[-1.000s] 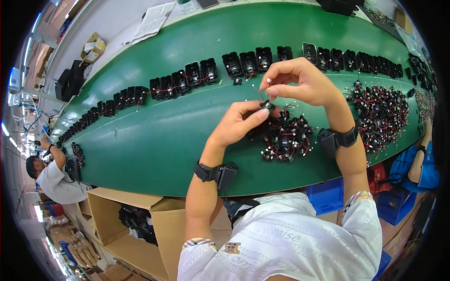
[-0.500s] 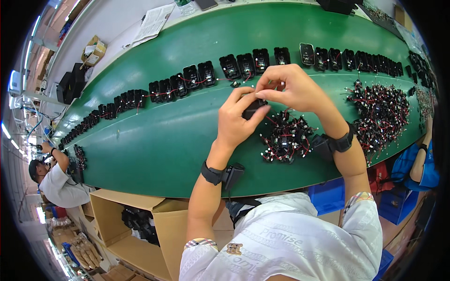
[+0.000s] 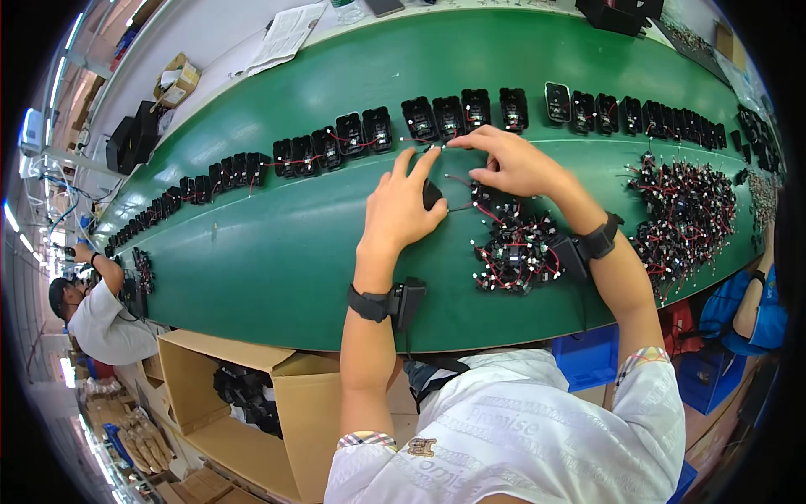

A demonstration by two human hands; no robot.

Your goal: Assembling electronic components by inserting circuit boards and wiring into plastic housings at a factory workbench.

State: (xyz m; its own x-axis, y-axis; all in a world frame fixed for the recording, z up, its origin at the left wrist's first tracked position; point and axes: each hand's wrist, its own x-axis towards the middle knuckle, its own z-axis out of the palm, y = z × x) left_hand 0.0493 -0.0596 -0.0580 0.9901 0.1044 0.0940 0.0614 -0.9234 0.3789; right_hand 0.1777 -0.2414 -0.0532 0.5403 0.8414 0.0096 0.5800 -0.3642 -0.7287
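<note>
My left hand point(image 3: 399, 206) is low over the green table with its fingers spread forward. A small black plastic case point(image 3: 431, 195), partly covered, sits between its thumb and fingers. Its index fingertip reaches a tiny dark part with a whitish end point(image 3: 435, 149). From the right, my right hand point(image 3: 516, 164) stretches its index finger to that same spot, its thumb held apart and no object visible in its grasp. Beneath the right hand, a pile of small black parts with red wires and white connectors point(image 3: 516, 252) lies on the table.
A long row of black housings point(image 3: 376, 130) curves along the green table point(image 3: 269, 244). A larger wired-parts heap point(image 3: 684, 210) is at right. Below the table edge stand a cardboard box point(image 3: 222, 403) and a blue bin point(image 3: 586, 357). Another person point(image 3: 105, 315) works at far left.
My hands have come apart from their close hold around the black case. The left has lowered and shifted left with it; the right has stretched its index finger toward the small part.
</note>
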